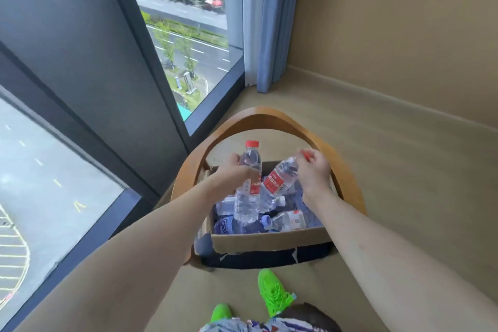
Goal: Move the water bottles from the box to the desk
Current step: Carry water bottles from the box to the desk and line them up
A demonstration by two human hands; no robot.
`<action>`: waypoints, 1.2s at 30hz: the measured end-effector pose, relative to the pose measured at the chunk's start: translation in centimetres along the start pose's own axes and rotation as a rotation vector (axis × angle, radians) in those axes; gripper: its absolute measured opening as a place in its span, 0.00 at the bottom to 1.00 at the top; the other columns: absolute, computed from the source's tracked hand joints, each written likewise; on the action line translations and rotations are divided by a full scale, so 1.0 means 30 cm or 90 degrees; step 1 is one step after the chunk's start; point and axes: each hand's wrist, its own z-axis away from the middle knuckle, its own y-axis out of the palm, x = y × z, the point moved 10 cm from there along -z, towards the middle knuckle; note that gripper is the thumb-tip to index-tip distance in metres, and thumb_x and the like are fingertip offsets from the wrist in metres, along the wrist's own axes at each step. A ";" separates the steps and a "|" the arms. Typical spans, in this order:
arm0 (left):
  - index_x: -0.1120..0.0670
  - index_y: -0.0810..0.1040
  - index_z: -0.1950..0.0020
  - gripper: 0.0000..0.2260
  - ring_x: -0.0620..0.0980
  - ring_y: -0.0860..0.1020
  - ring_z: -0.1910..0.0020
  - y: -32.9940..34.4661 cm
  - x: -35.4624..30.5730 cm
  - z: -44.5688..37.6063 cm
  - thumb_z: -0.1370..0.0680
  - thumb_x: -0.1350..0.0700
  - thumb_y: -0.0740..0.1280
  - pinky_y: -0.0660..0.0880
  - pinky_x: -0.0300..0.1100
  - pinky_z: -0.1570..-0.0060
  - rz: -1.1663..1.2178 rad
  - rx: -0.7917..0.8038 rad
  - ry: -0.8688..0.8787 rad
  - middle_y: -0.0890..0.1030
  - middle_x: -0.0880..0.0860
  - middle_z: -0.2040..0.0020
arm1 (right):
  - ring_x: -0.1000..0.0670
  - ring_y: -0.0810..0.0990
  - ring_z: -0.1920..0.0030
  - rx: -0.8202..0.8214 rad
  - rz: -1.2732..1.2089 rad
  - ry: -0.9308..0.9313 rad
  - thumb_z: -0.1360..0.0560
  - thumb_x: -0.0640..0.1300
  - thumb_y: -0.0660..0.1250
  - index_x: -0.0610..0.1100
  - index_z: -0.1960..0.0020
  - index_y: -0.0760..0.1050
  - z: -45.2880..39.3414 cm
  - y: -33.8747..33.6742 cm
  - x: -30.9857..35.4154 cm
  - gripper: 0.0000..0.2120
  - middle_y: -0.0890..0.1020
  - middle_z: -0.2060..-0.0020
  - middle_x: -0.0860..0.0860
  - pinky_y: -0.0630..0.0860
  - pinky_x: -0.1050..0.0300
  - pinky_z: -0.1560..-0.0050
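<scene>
Hands of a person reaching down into a cardboard box that sits on a wooden chair beside a tall window. The left hand has its fingers wrapped round the middle of a clear bottle with a red cap, held upright above the box. The right hand pinches the neck of a second red-label bottle (its cap mostly hidden under the fingers), which hangs tilted, base down toward the box. More bottles lie on their sides inside, some with blue labels. The counter where they belong is out of view. To lift well, raise both bottles straight up until their bases clear the box wall and the chair's curved rail, and firm up the right hand's grip lower on the body, since a neck pinch looks likely to swing or slip
</scene>
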 end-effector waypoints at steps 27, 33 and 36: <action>0.53 0.79 0.45 0.20 0.49 0.85 0.67 0.139 -0.486 0.430 0.32 0.49 0.80 0.81 0.42 0.68 0.117 0.124 0.205 0.85 0.55 0.57 | 0.38 0.83 0.62 -0.072 -0.117 0.043 0.35 0.33 0.72 0.36 0.47 0.76 0.369 -0.353 0.374 0.17 0.84 0.51 0.32 0.83 0.36 0.50; 0.57 0.80 0.44 0.19 0.52 0.82 0.67 0.375 -0.547 0.554 0.30 0.52 0.78 0.80 0.45 0.61 0.065 0.217 0.234 0.83 0.57 0.58 | 0.41 0.81 0.68 -0.169 -0.140 -0.003 0.40 0.33 0.71 0.36 0.54 0.77 0.521 -0.627 0.355 0.15 0.82 0.62 0.37 0.82 0.44 0.60; 0.57 0.81 0.46 0.17 0.49 0.81 0.72 0.533 -0.602 0.649 0.31 0.52 0.78 0.78 0.41 0.68 0.024 0.259 0.264 0.83 0.55 0.62 | 0.43 0.80 0.71 -0.227 -0.144 -0.017 0.40 0.33 0.70 0.38 0.57 0.76 0.613 -0.812 0.329 0.12 0.81 0.65 0.40 0.80 0.50 0.64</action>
